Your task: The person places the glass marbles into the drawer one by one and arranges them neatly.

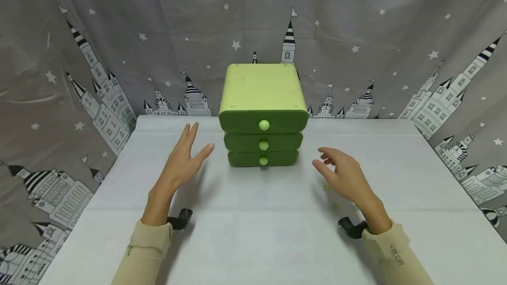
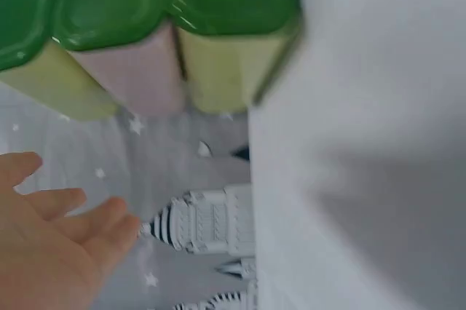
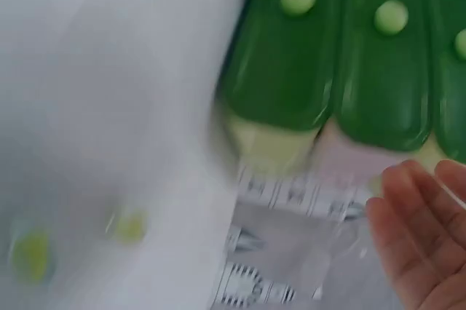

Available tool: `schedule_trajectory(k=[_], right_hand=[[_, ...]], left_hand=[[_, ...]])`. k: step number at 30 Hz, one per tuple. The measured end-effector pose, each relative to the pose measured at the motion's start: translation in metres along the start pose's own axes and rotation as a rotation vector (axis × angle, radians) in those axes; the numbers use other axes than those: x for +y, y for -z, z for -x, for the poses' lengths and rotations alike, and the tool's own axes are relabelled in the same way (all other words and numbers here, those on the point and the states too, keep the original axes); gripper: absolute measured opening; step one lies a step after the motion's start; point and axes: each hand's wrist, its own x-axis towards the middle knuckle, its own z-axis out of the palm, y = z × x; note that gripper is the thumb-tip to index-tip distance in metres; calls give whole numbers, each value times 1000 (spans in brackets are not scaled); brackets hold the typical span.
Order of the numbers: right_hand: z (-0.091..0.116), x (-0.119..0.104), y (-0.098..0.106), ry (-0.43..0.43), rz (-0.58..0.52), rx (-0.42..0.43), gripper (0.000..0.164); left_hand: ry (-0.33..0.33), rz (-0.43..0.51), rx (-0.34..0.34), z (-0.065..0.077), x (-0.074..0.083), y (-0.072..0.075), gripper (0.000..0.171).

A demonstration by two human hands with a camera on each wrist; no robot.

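Observation:
A small chest of drawers (image 1: pixel 263 87) has a pale yellow-green top and three dark green fronts, each with a round light green knob (image 1: pixel 264 125). All three drawers look closed. To the left of the chest, my left hand (image 1: pixel 180 164) is held above the table, fingers stretched and thumb spread apart. My right hand (image 1: pixel 344 175) hovers on the other side with its fingers loosely bent. Neither hand holds anything. Several tiny clear pieces with yellow-green in them, one of them a blurred piece (image 3: pixel 129 227), lie on the table beneath and beside the right hand.
A white cloth covers the table (image 1: pixel 253 241). Behind it and along both sides hangs a grey curtain (image 1: pixel 178 16) printed with stars and castles. A black camera strap (image 1: pixel 181 219) sits on the left wrist, and a similar black mount (image 1: pixel 351 228) on the right.

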Motion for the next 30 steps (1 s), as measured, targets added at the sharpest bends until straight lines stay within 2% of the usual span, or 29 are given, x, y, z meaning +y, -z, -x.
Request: schedule_trajectory(k=[3, 6, 11, 19, 30], right_hand=[[-3, -15, 1, 16, -184, 28, 37], [-9, -31, 0, 1, -392, -12, 40], [-24, -49, -9, -8, -644, -112, 45], [-39, -65, -24, 11, -816, -227, 56], [-47, -75, -30, 34, -869, -253, 62]], left_hand=[[-87, 168, 28, -7, 15, 2, 76], [-164, 323, 47, -16, 30, 2, 66], [-238, 454, 69, -31, 47, -2, 58], [-293, 485, 74, -49, 57, -4, 55], [-250, 424, 60, -53, 68, -2, 52]])
